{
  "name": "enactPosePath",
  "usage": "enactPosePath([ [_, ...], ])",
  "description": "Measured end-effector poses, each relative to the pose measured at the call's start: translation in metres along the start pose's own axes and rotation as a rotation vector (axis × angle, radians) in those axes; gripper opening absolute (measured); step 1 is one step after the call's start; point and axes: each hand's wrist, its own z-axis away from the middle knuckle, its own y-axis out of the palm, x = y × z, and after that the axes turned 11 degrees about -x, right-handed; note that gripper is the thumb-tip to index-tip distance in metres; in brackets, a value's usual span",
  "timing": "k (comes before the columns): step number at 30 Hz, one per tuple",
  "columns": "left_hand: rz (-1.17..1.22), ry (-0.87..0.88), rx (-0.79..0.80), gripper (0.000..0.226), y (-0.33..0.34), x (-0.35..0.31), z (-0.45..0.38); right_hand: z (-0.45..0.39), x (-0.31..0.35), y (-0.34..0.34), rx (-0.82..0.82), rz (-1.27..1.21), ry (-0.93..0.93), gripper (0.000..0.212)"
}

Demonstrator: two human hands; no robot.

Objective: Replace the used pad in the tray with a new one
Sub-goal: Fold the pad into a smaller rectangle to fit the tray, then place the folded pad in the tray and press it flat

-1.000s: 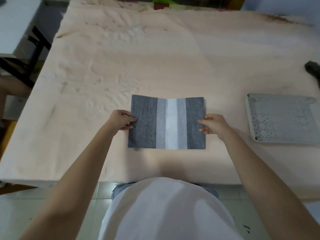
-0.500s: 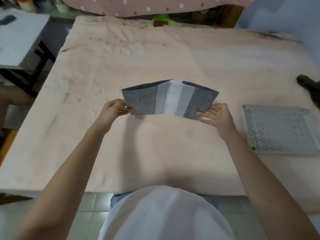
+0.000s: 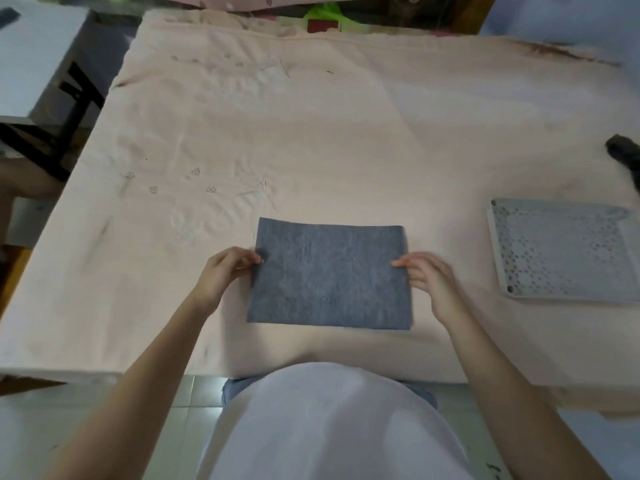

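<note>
Head view. A grey pad (image 3: 329,277) lies folded into a flat rectangle on the near middle of the worktop (image 3: 346,133), which is covered by a pale pink cloth bearing faint embroidered flowers and several brownish marks. Only a plain grey face of the pad shows.

The left hand (image 3: 227,271) is at the pad's left edge, its fingers curled and its fingertips pinching that edge. The right hand (image 3: 427,277) is at the pad's right edge, fingers bent, their tips touching the edge; whether it pinches the pad or merely rests against it cannot be told, as the picture is blurred there. Both forearms reach in from the near side over the person's white shirt (image 3: 332,424).

A grey perforated tray (image 3: 561,254) sits flat on the worktop to the right, well apart from the pad and partly cut off by the picture's edge. What lies in it cannot be made out.

A dark object (image 3: 623,152) is at the far right edge, beyond the tray; its identity is unclear. A white side table (image 3: 34,53) with a black frame stands off the worktop's left side.
</note>
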Motion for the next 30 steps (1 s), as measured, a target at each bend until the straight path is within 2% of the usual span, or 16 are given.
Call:
enactPosePath([
  [4, -0.002, -0.003, -0.048, 0.018, 0.003, 0.008, 0.008, 0.007, -0.02, -0.002, 0.053, 0.044, -0.058, 0.017],
  [8, -0.044, 0.002, -0.157, 0.007, 0.007, 0.01, 0.006, 0.005, -0.022, 0.001, 0.006, 0.059, -0.118, 0.023],
  [11, -0.118, -0.089, -0.209, 0.025, 0.013, 0.01, 0.003, -0.002, -0.03, 0.004, -0.136, 0.086, -0.056, 0.024],
  [13, -0.245, -0.141, -0.17, 0.029, 0.017, 0.007, 0.003, -0.006, -0.031, 0.008, -0.18, 0.094, 0.04, 0.019],
  [15, -0.319, -0.165, -0.075, 0.028, 0.021, 0.003, 0.007, -0.006, -0.025, 0.011, -0.094, 0.145, 0.071, 0.008],
  [18, -0.258, -0.181, 0.034, 0.025, 0.025, 0.007, 0.015, -0.005, -0.02, 0.011, 0.104, 0.224, 0.125, 0.022],
  [21, -0.242, -0.118, 0.043, 0.02, 0.026, 0.016, 0.019, -0.004, -0.023, 0.012, 0.211, 0.204, 0.156, 0.033],
  [30, -0.124, -0.061, 0.055, 0.019, 0.018, 0.017, 0.012, 0.011, -0.035, 0.021, 0.041, 0.081, 0.131, 0.033],
])
